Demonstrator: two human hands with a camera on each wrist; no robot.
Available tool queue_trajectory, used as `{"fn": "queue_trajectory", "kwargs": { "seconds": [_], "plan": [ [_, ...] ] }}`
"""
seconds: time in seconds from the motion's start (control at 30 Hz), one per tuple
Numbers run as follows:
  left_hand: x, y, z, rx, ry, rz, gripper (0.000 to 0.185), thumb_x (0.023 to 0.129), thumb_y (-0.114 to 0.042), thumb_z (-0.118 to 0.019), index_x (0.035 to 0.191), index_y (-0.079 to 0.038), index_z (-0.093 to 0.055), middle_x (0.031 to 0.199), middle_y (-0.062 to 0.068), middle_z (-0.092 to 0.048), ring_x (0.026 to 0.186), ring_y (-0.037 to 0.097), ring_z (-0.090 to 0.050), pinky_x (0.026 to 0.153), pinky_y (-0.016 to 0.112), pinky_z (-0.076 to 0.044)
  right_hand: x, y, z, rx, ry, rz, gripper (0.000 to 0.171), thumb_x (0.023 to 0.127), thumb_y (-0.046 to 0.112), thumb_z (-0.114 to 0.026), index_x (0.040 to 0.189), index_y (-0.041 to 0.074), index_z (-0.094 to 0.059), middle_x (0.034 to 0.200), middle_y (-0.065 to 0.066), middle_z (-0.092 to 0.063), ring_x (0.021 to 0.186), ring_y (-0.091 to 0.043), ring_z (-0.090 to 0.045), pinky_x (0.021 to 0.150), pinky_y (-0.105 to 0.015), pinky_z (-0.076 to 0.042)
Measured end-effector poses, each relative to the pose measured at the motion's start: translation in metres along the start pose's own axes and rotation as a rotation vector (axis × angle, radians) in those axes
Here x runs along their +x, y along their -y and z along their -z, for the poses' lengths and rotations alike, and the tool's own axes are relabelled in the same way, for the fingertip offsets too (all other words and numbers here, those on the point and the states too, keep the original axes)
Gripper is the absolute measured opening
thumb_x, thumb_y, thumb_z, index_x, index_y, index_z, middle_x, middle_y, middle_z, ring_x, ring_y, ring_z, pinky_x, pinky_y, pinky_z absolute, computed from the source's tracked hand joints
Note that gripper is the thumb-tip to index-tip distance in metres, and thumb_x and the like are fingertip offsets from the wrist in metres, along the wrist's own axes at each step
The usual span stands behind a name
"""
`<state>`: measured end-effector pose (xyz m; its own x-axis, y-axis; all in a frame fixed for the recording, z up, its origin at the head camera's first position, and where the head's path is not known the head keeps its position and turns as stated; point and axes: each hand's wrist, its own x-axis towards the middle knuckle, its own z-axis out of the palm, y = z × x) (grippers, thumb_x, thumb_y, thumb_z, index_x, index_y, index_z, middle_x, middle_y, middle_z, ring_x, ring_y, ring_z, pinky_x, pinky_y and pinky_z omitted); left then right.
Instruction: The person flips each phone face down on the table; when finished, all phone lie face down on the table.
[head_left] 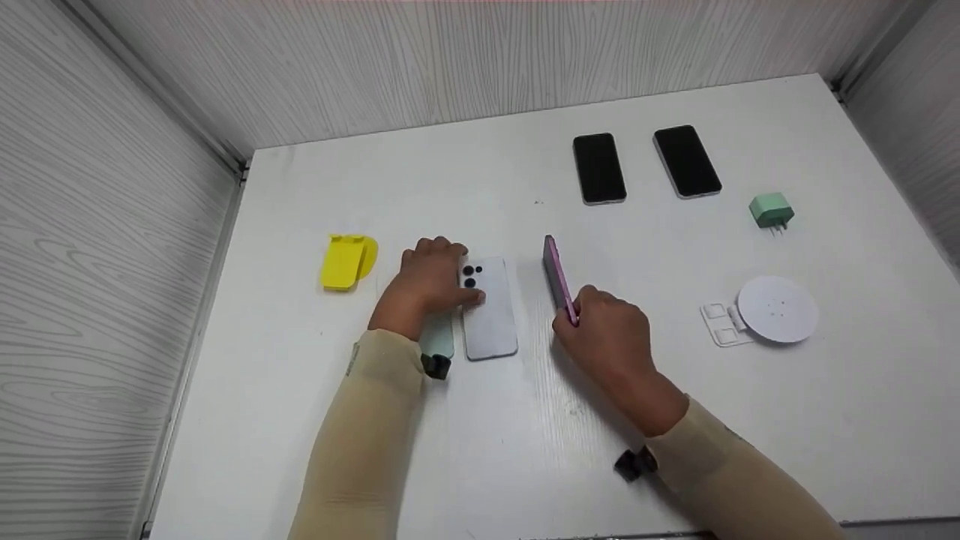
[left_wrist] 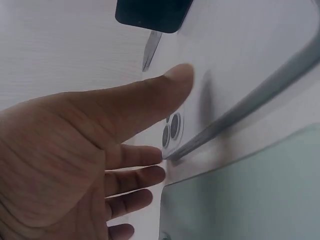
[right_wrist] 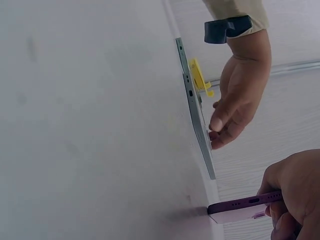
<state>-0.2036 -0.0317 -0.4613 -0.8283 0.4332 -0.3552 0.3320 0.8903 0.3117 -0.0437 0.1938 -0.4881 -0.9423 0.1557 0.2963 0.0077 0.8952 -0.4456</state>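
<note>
A white phone [head_left: 491,309] lies back-up on the white table [head_left: 525,435], its camera lenses [left_wrist: 172,129] at the far end. My left hand [head_left: 456,283] grips its upper left corner, thumb [left_wrist: 150,95] across the back and fingers [left_wrist: 140,175] at the side edge. A mint-green phone [head_left: 438,339] lies partly under my wrist, beside the white one. My right hand [head_left: 576,309] pinches the near end of a purple phone [head_left: 557,274], which stands on its long edge on the table. The purple phone [right_wrist: 245,206] shows end-on with its port.
A yellow folding stand [head_left: 346,261] sits left of my left hand. Two black phones [head_left: 598,168] [head_left: 687,160] lie screen-up at the back. A green charger plug [head_left: 772,211] and a white round stand [head_left: 776,309] are at the right. Grey panel walls enclose the table.
</note>
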Motion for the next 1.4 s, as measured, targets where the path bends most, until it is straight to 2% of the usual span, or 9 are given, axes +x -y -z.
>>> {"fn": "queue_trajectory", "kwargs": {
  "seconds": [0.1, 0.2, 0.3, 0.4, 0.57, 0.8, 0.93, 1.17, 1.4],
  "plan": [
    [0.003, -0.012, -0.005, -0.112, -0.093, -0.076, 0.07, 0.104, -0.048, -0.073, 0.162, -0.017, -0.052, 0.149, 0.011, -0.061, 0.139, 0.031, -0.053, 0.121, 0.05, -0.041, -0.003, 0.001, -0.001, 0.0, -0.002, -0.002, 0.021, 0.092, 0.012, -0.071, 0.076, 0.006, -0.059, 0.062, -0.007, -0.058, 0.052, -0.02, -0.047, 0.05, -0.037, -0.038],
    [0.007, -0.028, -0.012, -0.27, -0.145, -0.17, 0.061, 0.109, -0.047, -0.066, 0.161, -0.018, -0.055, 0.134, 0.007, -0.071, 0.121, 0.026, -0.063, 0.108, 0.046, -0.053, -0.004, 0.002, -0.003, -0.001, 0.013, -0.007, 0.022, 0.093, 0.016, -0.073, 0.078, 0.006, -0.061, 0.064, -0.007, -0.059, 0.053, -0.021, -0.051, 0.051, -0.039, -0.041],
    [0.012, -0.044, -0.017, -0.387, -0.158, -0.239, 0.062, 0.11, -0.05, -0.063, 0.161, -0.016, -0.056, 0.124, 0.006, -0.074, 0.107, 0.022, -0.065, 0.097, 0.042, -0.056, -0.005, 0.002, -0.005, 0.001, 0.026, -0.011, 0.023, 0.095, 0.019, -0.074, 0.08, 0.006, -0.062, 0.065, -0.007, -0.061, 0.054, -0.021, -0.053, 0.052, -0.04, -0.042],
    [0.015, -0.057, -0.021, -0.438, -0.139, -0.262, 0.067, 0.108, -0.054, -0.064, 0.162, -0.015, -0.054, 0.121, 0.004, -0.076, 0.101, 0.019, -0.065, 0.093, 0.039, -0.056, -0.006, 0.002, -0.006, 0.002, 0.025, -0.005, 0.024, 0.096, 0.02, -0.074, 0.081, 0.004, -0.064, 0.066, -0.008, -0.062, 0.054, -0.021, -0.054, 0.052, -0.04, -0.044],
    [0.018, -0.067, -0.025, -0.469, -0.084, -0.257, 0.07, 0.103, -0.048, -0.074, 0.161, -0.017, -0.052, 0.121, 0.0, -0.078, 0.101, 0.017, -0.066, 0.093, 0.037, -0.055, -0.005, 0.003, -0.004, 0.001, 0.019, 0.013, 0.025, 0.096, 0.02, -0.075, 0.081, 0.004, -0.063, 0.066, -0.008, -0.061, 0.054, -0.022, -0.054, 0.052, -0.041, -0.044],
    [0.019, -0.069, -0.021, -0.491, -0.057, -0.271, 0.07, 0.101, -0.04, -0.08, 0.16, -0.013, -0.052, 0.122, 0.002, -0.074, 0.098, 0.017, -0.063, 0.091, 0.035, -0.054, -0.004, 0.0, -0.002, 0.023, 0.057, 0.02, 0.023, 0.096, 0.023, -0.075, 0.084, 0.007, -0.065, 0.067, -0.005, -0.061, 0.057, -0.021, -0.052, 0.055, -0.039, -0.043],
    [0.019, -0.066, -0.018, -0.472, -0.047, -0.263, 0.07, 0.101, -0.039, -0.081, 0.159, -0.012, -0.053, 0.124, 0.004, -0.072, 0.102, 0.017, -0.062, 0.093, 0.035, -0.054, -0.006, -0.006, -0.001, 0.095, 0.133, 0.017, 0.02, 0.094, 0.025, -0.079, 0.091, 0.006, -0.073, 0.074, -0.003, -0.069, 0.063, -0.018, -0.057, 0.059, -0.037, -0.047],
    [0.018, -0.058, -0.013, -0.446, -0.022, -0.262, 0.071, 0.1, -0.04, -0.081, 0.159, -0.011, -0.054, 0.127, 0.007, -0.067, 0.111, 0.021, -0.059, 0.099, 0.039, -0.053, -0.006, -0.018, -0.001, 0.209, 0.335, -0.089, 0.037, 0.09, 0.039, -0.089, 0.106, 0.008, -0.077, 0.084, 0.0, -0.071, 0.075, -0.017, -0.06, 0.068, -0.034, -0.049],
    [0.016, -0.048, -0.006, -0.381, 0.056, -0.288, 0.089, 0.091, -0.033, -0.092, 0.164, -0.01, -0.048, 0.142, 0.007, -0.063, 0.128, 0.028, -0.058, 0.112, 0.043, -0.05, -0.005, -0.022, 0.001, 0.211, 0.385, -0.155, 0.055, 0.083, 0.043, -0.095, 0.117, 0.005, -0.074, 0.094, -0.005, -0.068, 0.085, -0.022, -0.061, 0.076, -0.038, -0.049]
  ]
}}
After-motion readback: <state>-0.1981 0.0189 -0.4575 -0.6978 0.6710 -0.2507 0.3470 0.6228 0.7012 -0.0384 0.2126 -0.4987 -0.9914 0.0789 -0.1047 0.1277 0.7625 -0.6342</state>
